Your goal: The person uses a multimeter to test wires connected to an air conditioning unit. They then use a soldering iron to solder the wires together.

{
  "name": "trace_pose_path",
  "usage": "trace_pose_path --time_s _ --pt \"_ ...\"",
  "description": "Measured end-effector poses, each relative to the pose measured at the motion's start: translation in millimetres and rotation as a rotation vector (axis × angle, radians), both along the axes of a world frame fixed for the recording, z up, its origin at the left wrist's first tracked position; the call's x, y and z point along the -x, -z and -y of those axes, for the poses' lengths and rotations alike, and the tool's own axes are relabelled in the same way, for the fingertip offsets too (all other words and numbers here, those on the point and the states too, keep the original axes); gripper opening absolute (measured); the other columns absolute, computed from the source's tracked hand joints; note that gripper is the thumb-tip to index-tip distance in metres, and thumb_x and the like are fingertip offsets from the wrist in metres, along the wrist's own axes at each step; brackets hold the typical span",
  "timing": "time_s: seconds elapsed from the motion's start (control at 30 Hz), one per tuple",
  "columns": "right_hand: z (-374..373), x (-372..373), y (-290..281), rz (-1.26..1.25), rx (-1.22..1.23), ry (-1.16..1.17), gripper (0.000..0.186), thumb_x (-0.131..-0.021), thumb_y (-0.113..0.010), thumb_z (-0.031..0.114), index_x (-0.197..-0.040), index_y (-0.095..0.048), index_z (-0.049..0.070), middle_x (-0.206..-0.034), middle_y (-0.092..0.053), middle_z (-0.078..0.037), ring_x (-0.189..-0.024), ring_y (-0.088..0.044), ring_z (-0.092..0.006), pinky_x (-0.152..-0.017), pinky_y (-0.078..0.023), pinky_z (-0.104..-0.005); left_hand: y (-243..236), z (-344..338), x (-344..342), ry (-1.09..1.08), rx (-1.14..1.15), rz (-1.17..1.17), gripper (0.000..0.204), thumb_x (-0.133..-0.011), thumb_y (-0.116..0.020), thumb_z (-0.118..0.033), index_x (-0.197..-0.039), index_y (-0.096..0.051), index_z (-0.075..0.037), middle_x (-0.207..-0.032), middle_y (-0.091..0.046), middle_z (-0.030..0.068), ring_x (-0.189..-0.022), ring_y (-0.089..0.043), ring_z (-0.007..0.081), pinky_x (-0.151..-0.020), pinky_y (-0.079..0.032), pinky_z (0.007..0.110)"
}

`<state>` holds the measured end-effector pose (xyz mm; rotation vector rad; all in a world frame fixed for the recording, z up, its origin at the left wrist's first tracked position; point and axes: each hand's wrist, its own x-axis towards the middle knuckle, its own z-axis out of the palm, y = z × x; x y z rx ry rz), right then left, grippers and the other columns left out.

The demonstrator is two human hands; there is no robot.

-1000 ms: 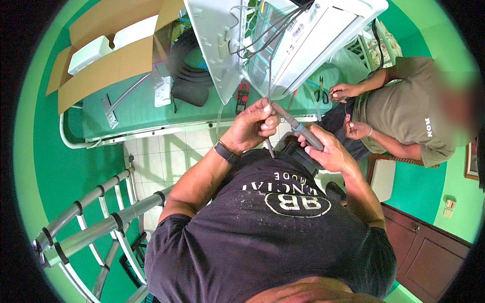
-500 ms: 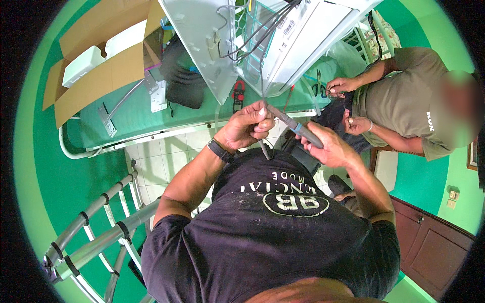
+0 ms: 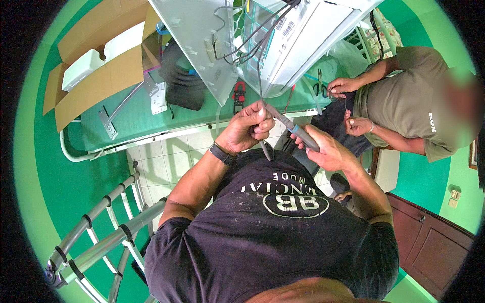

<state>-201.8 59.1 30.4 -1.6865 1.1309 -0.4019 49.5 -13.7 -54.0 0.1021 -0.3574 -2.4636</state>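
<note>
My left hand [image 3: 246, 127] pinches a grey cable [image 3: 259, 68] that hangs down from the open white appliance housing [image 3: 308, 38]. The cable's tail sticks out below my fingers, against my dark shirt. In my right hand [image 3: 328, 150] is a long, slim hand tool [image 3: 304, 137] with a dark grey handle and a blue band; its exact kind is hard to make out. Its far end meets the cable at my left fingertips. Several dark wires [image 3: 246, 55] loop out of the housing above my hands, beside a pale hinged panel [image 3: 199, 45].
Across the green-topped bed [image 3: 136, 125] lie a red-and-black clamp meter [image 3: 239, 97], a black bag [image 3: 184, 83] and metal brackets. A cardboard box [image 3: 98, 91] stands at left, a metal ladder [image 3: 101, 224] lower left. A co-worker [image 3: 399, 101] sits at right, handling a thin wire near scissors [image 3: 320, 86].
The tool and my right hand have shifted slightly left and up. My left hand keeps its pinch on the cable, nearly in place.
</note>
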Motion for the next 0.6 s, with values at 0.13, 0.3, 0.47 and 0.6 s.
trace_pose_path --time_s 0.13,0.3,0.47,0.6 --pt "1.3 2.6 -0.8 -0.044 -0.017 -0.048 0.047 -0.074 -0.052 -0.008 -0.121 -0.053 -0.001 -0.101 -0.055 -0.01 -0.091 -0.058 -0.0206 -0.081 -0.049 -0.0335 0.6 4.2 -2.9 0.072 -0.014 -0.009 0.009 -0.1 -0.059 -0.02 -0.099 -0.057 -0.012 -0.073 -0.038 -0.0039 -0.062 -0.033 0.0059 -0.049 -0.026 0.019" --pt "5.3 6.5 -9.1 -0.079 -0.023 -0.081 0.044 -0.074 -0.05 -0.01 -0.117 -0.052 -0.001 -0.097 -0.052 -0.008 -0.087 -0.056 -0.0179 -0.076 -0.049 -0.032 0.1 9.9 -5.5 0.159 -0.01 0.037 0.007 -0.099 -0.062 -0.02 -0.101 -0.057 -0.015 -0.07 -0.035 -0.0051 -0.061 -0.032 0.0059 -0.048 -0.025 0.019" --pt "6.3 9.7 0.1 -0.066 0.026 -0.097 0.041 -0.074 -0.05 -0.013 -0.113 -0.053 0.0 -0.092 -0.051 -0.006 -0.082 -0.054 -0.0164 -0.072 -0.048 -0.0309 4.3 10.2 -6.2 0.156 -0.027 -0.013 0.011 -0.101 -0.058 -0.018 -0.1 -0.057 -0.007 -0.075 -0.037 -0.0042 -0.063 -0.033 0.0053 -0.048 -0.025 0.018" --pt "1.6 6.5 9.5 -0.004 0.017 -0.057 0.039 -0.076 -0.05 -0.013 -0.112 -0.053 0.001 -0.089 -0.051 -0.005 -0.079 -0.053 -0.0154 -0.072 -0.047 -0.03 5.4 8.6 -4.3 0.135 -0.057 -0.036 0.01 -0.1 -0.06 -0.017 -0.097 -0.055 -0.009 -0.076 -0.038 -0.0039 -0.064 -0.034 0.0056 -0.048 -0.026 0.018"
